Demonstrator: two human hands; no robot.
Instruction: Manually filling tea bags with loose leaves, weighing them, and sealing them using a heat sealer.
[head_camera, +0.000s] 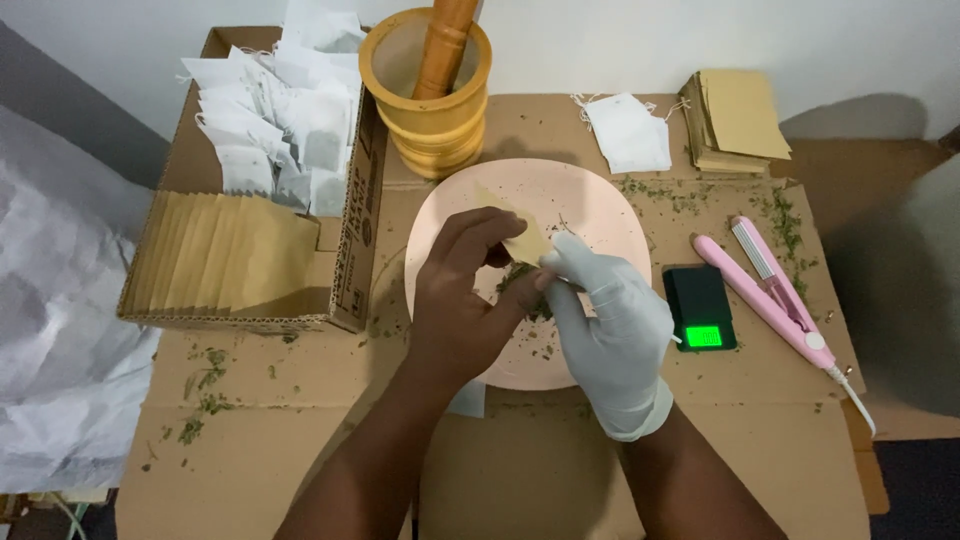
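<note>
**Two hands work a small paper sachet over a pink plate**

A bare left hand (462, 290) pinches a tan paper sachet (527, 243) in a closed grip above the pink plate (600, 215), where dried green herbs (520, 285) lie. The gloved right hand (610, 320) closes its fingertips at the sachet's edge. A wooden mortar (430, 100) stands behind the plate; a small digital scale (700, 308) sits to the right.

A pale grey-white disposable glove is worn on the right hand (612, 330); its cuff is rolled into a thick band at the wrist, and creases are noted across the back. The left hand (463, 290) is left ungloved. Both forearms are bare; no sleeves, jewellery or watch are seen.
</note>
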